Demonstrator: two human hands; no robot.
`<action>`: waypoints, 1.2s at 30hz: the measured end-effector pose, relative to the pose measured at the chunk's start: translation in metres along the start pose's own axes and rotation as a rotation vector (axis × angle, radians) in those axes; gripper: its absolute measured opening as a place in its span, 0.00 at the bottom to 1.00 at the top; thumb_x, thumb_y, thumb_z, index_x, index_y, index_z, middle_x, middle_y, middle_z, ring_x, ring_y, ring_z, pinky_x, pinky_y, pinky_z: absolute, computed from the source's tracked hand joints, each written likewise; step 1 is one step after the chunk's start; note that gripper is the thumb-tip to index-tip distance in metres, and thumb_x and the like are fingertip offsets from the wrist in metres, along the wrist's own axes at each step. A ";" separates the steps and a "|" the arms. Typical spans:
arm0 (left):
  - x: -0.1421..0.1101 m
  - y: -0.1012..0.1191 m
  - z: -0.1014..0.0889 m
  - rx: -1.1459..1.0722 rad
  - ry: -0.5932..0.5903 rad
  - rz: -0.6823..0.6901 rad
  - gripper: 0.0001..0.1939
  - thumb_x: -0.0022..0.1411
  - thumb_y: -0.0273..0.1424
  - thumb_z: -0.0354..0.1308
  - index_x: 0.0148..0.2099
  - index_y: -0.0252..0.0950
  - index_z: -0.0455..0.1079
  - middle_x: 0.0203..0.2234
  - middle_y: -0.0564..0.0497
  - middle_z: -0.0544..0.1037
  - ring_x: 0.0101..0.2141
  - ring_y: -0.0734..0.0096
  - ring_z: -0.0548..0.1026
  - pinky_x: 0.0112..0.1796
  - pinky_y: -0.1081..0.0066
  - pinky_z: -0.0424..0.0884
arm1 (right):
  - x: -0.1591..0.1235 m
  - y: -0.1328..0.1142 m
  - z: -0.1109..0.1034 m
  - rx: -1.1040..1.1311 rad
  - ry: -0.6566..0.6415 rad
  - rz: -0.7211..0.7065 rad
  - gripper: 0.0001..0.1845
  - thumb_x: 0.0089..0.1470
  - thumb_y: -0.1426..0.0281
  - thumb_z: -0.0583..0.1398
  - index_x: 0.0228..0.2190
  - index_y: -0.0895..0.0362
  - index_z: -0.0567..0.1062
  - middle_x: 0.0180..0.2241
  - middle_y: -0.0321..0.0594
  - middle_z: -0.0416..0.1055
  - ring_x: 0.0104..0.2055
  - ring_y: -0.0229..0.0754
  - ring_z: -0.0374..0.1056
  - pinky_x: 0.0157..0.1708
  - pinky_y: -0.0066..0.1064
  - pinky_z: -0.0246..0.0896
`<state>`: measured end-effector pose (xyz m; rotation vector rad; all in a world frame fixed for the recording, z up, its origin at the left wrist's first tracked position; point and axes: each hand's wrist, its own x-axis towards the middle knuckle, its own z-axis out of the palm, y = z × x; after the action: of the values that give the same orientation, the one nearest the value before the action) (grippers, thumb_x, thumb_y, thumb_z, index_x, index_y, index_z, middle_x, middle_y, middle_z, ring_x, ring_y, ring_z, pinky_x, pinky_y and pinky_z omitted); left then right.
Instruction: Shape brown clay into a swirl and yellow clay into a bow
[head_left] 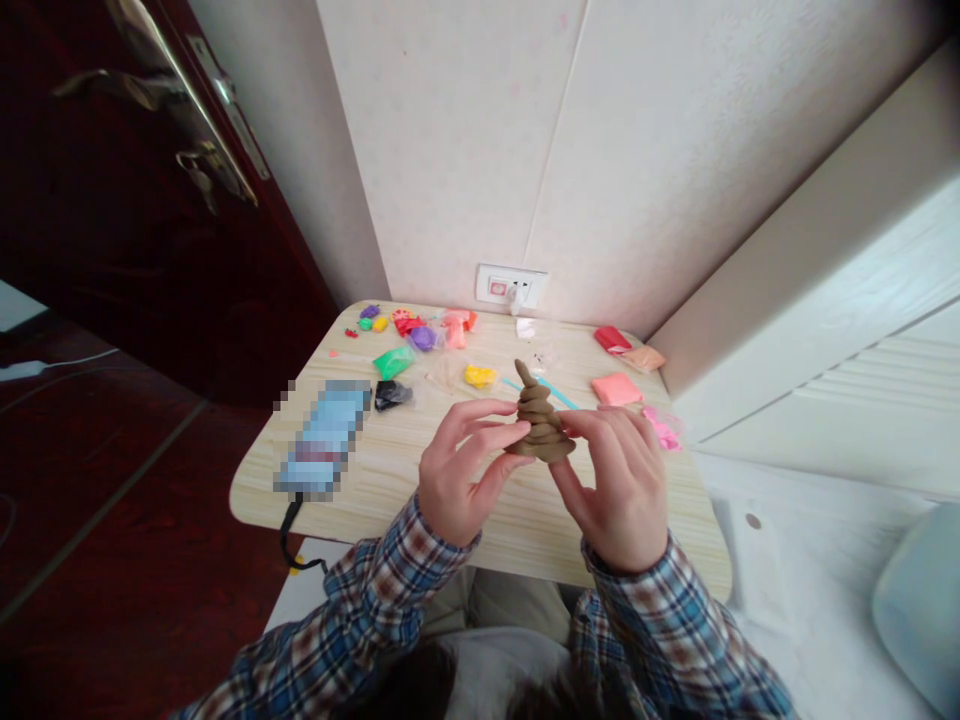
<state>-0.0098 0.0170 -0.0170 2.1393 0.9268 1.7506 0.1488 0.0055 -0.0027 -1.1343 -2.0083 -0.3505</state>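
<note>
Between my two hands, above the small table, is a brown modelling clay spiral (541,425). It is coiled in layers, wide at the base and tapering to a bent tip that points up and left. My left hand (466,470) pinches its left side, fingers on the coils and thumb near the base. From the right, my right hand (616,480) grips the lower coils between thumb and fingers. Behind the clay, partly hidden by it, lies a thin blue tool (556,392). A yellow clay piece (480,376) rests on the tabletop just left of it.
Packets of green (394,362), black (391,395) and purple clay (424,339) lie left on the table (420,555). Red (612,340), coral (616,388) and pink packets (663,428) lie right. A blurred phone (326,437) with a black strap lies left. A wall socket (511,287) is behind.
</note>
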 end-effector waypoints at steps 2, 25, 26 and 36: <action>-0.001 0.002 0.002 -0.079 0.046 -0.057 0.13 0.57 0.22 0.60 0.44 0.37 0.72 0.42 0.47 0.75 0.43 0.68 0.73 0.45 0.67 0.73 | -0.003 -0.005 0.003 0.069 0.060 0.050 0.14 0.53 0.78 0.57 0.43 0.58 0.66 0.34 0.42 0.72 0.37 0.44 0.66 0.40 0.38 0.62; -0.003 -0.014 -0.004 -1.296 -0.190 -1.355 0.18 0.46 0.36 0.69 0.37 0.35 0.70 0.33 0.50 0.74 0.34 0.71 0.73 0.38 0.68 0.71 | -0.021 0.013 0.014 0.348 0.116 -0.059 0.21 0.52 0.80 0.58 0.47 0.50 0.67 0.43 0.43 0.73 0.45 0.45 0.71 0.38 0.40 0.71; -0.003 -0.016 -0.005 -1.290 -0.182 -1.364 0.18 0.45 0.34 0.70 0.38 0.35 0.70 0.33 0.50 0.74 0.34 0.72 0.73 0.38 0.69 0.71 | -0.021 0.012 0.015 0.389 0.085 0.006 0.21 0.53 0.80 0.57 0.47 0.51 0.67 0.44 0.44 0.73 0.46 0.45 0.70 0.39 0.41 0.70; -0.003 -0.016 -0.002 -1.175 -0.062 -1.504 0.15 0.46 0.26 0.70 0.37 0.34 0.71 0.35 0.49 0.77 0.34 0.70 0.76 0.35 0.70 0.74 | -0.018 0.009 0.016 1.406 -0.433 0.928 0.22 0.59 0.53 0.51 0.36 0.57 0.74 0.37 0.45 0.75 0.40 0.44 0.71 0.40 0.38 0.69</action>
<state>-0.0171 0.0277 -0.0276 0.3771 0.7411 0.8749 0.1540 0.0087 -0.0278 -0.9811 -1.2149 1.6056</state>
